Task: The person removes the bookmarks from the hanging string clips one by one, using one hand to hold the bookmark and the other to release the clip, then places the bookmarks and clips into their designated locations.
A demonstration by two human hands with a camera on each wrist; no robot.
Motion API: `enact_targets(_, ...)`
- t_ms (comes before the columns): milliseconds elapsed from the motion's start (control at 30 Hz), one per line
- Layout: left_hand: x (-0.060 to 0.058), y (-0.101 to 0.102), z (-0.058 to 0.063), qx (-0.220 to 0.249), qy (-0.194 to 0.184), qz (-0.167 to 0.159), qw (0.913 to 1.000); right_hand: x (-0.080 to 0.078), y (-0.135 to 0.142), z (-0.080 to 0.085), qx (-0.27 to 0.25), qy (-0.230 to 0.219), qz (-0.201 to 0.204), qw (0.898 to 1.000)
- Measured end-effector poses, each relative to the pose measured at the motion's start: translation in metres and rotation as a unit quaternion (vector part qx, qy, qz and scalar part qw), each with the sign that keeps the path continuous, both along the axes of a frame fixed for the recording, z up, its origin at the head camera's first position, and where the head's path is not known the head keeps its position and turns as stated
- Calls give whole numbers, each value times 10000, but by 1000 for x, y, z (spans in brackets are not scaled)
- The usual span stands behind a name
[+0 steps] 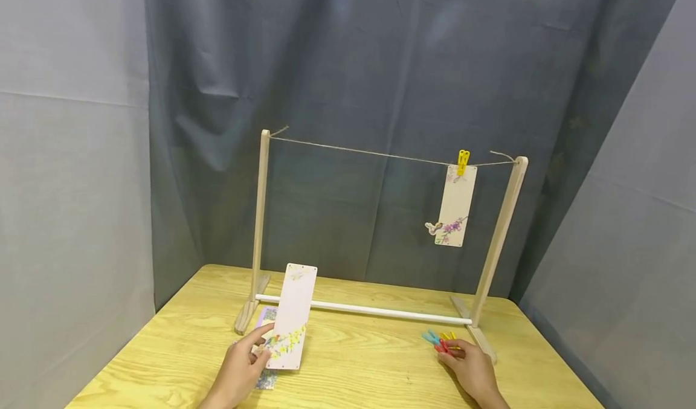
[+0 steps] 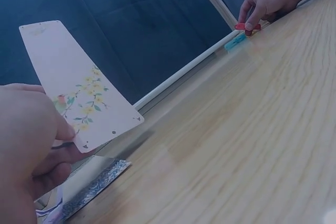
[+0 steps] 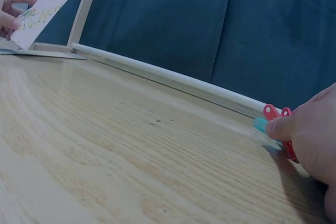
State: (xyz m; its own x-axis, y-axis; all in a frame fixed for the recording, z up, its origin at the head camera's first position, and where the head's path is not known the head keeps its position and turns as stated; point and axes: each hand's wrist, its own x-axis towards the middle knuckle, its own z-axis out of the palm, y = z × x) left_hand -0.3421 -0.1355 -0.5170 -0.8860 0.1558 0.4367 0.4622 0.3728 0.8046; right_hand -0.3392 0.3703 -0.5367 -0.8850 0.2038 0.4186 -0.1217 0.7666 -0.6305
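In the head view my left hand (image 1: 239,360) pinches a pale bookmark card (image 1: 293,312) by its lower left edge. The card is printed with yellow flowers and a small bird, and it tilts up off the table. My right hand (image 1: 472,370) is low at the right and pinches a red clothespin (image 1: 443,347). Right by those fingers lie a blue clothespin (image 1: 431,336) and a yellow clothespin (image 1: 451,335). The right wrist view shows the red clothespin (image 3: 286,129) between thumb and fingers, with part of it hidden by the hand.
A wooden frame with a string (image 1: 359,150) stands at the back, a white rod (image 1: 380,312) joining its feet. From the string hangs another card (image 1: 455,203), held by a yellow clothespin (image 1: 463,162). A patterned purple-edged card (image 1: 266,380) lies beneath the left hand.
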Motion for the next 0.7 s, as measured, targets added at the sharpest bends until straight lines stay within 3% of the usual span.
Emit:
enact_targets(400,1,-3,0,-219,-87,-33,9997,0,1,-7,761,153,-42,9970)
enact_targets(700,5,-7,-2,-229,-218,-136,9994,1,1,-2,889,11,-31,9960)
